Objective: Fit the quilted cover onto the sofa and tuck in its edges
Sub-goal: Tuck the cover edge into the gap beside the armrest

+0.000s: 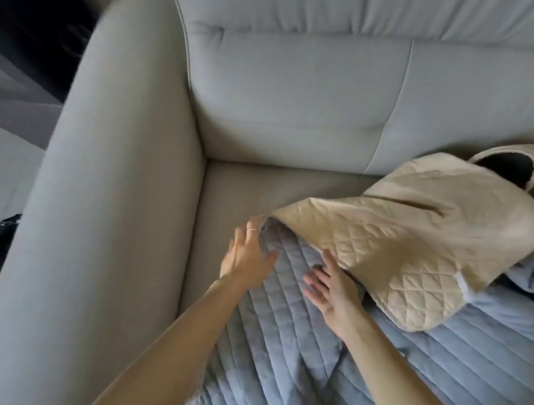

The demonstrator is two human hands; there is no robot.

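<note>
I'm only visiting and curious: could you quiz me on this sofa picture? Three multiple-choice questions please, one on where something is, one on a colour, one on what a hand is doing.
1. Where does the beige fold of the quilted cover lie?
A on the armrest; B on the seat, over the blue-grey quilting; C on the floor.
2. What colour is the sofa?
A red; B grey; C green.
3. How is the right hand?
A a fist; B gripping the armrest; C flat on the blue-grey quilting.

Answers: 1 B, the fold rests on the seat; 2 B, its fabric shows grey; 3 C, its fingers lie straight on the stitching.
</note>
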